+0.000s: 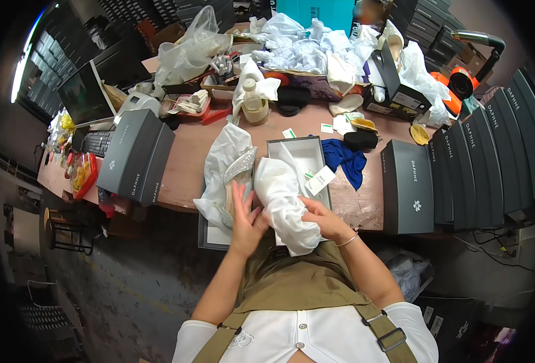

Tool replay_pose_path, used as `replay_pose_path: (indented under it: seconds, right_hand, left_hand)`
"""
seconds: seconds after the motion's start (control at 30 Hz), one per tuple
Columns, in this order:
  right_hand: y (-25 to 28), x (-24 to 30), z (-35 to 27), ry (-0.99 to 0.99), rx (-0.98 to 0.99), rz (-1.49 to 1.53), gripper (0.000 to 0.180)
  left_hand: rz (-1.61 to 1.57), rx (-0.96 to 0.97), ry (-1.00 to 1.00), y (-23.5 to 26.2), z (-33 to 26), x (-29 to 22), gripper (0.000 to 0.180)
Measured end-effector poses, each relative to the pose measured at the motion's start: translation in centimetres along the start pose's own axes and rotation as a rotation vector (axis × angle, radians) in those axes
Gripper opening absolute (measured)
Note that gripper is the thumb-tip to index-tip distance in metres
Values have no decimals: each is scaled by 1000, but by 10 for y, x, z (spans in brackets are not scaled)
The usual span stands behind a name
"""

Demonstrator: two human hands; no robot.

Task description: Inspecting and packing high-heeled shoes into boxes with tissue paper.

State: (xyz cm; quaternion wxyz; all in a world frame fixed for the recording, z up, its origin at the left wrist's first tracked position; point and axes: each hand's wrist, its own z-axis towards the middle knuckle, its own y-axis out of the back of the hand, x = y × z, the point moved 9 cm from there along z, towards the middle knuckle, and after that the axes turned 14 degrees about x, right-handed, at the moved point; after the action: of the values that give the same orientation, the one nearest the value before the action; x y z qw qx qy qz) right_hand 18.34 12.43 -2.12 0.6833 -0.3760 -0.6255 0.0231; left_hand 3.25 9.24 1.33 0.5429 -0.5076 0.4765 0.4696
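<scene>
A bundle wrapped in white tissue paper [278, 181] lies in front of me, above an open grey shoe box [304, 152]. My right hand [325, 221] grips its near right side, fingers pressed into the paper. What the paper wraps is hidden. My left hand [246, 221] has its fingers apart, between the bundle and a sparkly silver shoe [241, 164]. That shoe lies on spread tissue paper [225, 148] in a second grey box part [212, 237] to the left. White cards [322, 179] rest at the right of the open box.
Grey shoe boxes [406, 187] stand in a row at the right, with more boxes [136, 156] at the left. Behind are a bottle in a tape roll [255, 112], a blue cloth [347, 160], a black pad [360, 140] and a heap of crumpled paper [307, 51].
</scene>
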Motion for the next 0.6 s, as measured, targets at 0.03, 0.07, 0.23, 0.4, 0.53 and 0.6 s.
replay_pose_path:
  seconds: [0.03, 0.07, 0.23, 0.4, 0.53, 0.6]
  right_hand:
    - [-7, 5, 2, -17, 34, -185, 45]
    - [-14, 14, 5, -32, 73, -375, 45]
    - [-74, 74, 3, -22, 191, -1552, 34]
    - [-76, 107, 2, 312, -264, -2082, 32]
    - [-106, 47, 2, 384, -390, -1817, 32]
    - [-125, 16, 4, 261, -207, -1647, 29]
  left_hand:
    - [-221, -5, 40, 10, 12, 8, 112]
    - [-433, -9, 135, 16, 21, 12, 108]
    - [-689, -43, 176, 28, 17, 16, 77]
    - [-960, -328, 155, 20, 5, 32, 45]
    - [-988, -420, -26, 44, 13, 38, 48]
    - [-916, -400, -69, 74, 14, 48, 49]
